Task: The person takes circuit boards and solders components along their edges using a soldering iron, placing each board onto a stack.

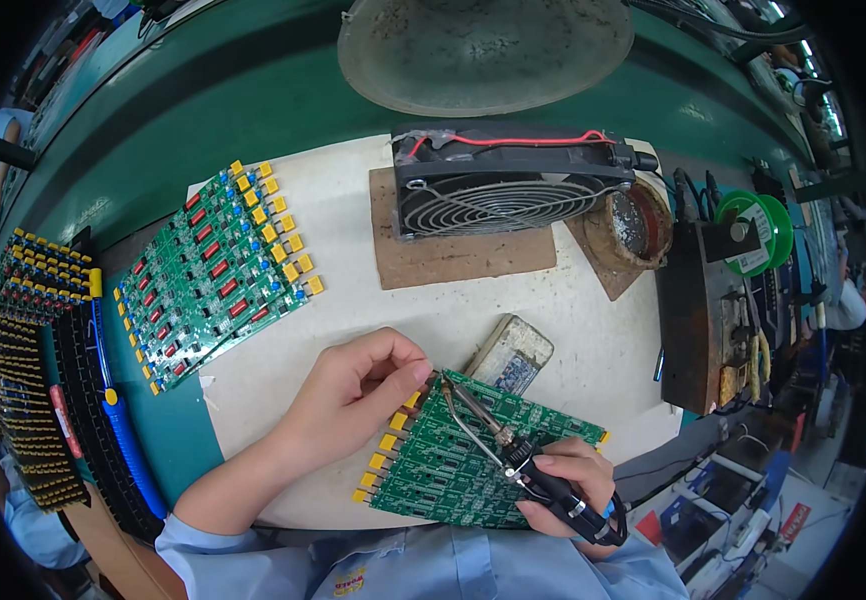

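Your left hand [358, 390] pinches solder wire at the green circuit board [473, 460] on the counter [593, 330]; your right hand [568, 490] grips the soldering iron [513, 455]. You're mid-joint, I'd say; next, steady tip contact.

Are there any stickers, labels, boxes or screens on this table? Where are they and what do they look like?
Spool label: white sticker on the green solder reel, right side of the bench.
Red tag: narrow red strip on the black rack at the left edge.
Red-and-white label: small tilted card, lower right corner.
Small box: worn grey block with a bluish printed face, just above the held green board.
Screens: none visible.
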`<state>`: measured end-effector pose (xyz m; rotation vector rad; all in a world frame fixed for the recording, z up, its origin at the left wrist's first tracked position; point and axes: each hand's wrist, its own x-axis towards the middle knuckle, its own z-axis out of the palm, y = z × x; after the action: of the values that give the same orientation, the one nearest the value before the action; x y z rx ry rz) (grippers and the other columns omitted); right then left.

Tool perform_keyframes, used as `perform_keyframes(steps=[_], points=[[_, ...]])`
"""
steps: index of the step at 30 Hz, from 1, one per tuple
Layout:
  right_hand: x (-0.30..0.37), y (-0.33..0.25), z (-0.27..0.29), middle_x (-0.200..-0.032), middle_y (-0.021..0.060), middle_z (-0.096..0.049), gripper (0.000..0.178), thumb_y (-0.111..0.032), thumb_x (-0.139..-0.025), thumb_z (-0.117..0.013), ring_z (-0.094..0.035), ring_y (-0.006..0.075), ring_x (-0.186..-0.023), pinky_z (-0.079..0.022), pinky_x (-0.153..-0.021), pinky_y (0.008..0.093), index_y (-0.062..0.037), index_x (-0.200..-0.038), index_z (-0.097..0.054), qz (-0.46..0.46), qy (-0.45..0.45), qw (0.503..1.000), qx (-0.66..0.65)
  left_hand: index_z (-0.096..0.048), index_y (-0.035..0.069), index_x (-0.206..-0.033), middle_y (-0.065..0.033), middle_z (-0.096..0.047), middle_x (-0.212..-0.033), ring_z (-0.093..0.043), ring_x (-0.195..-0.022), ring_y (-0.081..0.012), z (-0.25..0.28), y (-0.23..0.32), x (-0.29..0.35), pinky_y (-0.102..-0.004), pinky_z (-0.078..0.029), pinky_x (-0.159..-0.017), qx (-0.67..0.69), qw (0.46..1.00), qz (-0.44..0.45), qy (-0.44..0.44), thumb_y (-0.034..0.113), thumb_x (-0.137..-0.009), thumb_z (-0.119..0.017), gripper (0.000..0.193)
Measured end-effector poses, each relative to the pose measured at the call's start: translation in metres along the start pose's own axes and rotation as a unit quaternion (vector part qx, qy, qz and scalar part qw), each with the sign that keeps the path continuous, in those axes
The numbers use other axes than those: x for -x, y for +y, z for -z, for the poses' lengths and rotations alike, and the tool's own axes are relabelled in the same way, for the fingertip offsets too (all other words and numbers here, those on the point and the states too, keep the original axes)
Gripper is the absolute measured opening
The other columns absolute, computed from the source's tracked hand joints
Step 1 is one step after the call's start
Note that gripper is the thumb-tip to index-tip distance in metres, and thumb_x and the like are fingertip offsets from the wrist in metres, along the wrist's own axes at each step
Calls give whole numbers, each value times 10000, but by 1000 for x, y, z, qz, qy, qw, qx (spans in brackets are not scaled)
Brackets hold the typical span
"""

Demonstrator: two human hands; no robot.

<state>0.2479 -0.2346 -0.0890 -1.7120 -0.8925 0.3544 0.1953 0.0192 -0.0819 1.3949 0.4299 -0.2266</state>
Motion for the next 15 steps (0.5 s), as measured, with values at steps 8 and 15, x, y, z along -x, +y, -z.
perform_keyframes(steps=[8, 15], points=[[-1, 1, 1, -852, 138, -627, 442, -104, -632, -776, -603, 205, -658, -494, -577, 248, -14, -1037, -621, 0, -5, 1000, -20, -566, 1, -897, -41, -602, -773, -544, -664, -67, -1, -2, 0, -180, -452, -624, 6, 1000, -1, 1, 85, -914, -528, 94], [-1, 2, 3, -858, 139, -630, 462, -113, -630, -780, -607, 204, -661, -495, -580, 246, -17, -1053, -621, -9, -10, 999, -44, -568, 5, -904, -41, -606, -786, -538, -668, -63, 0, -1, 1, -175, -444, -628, 10, 1000, 6, -5, 92, -918, -525, 99]])
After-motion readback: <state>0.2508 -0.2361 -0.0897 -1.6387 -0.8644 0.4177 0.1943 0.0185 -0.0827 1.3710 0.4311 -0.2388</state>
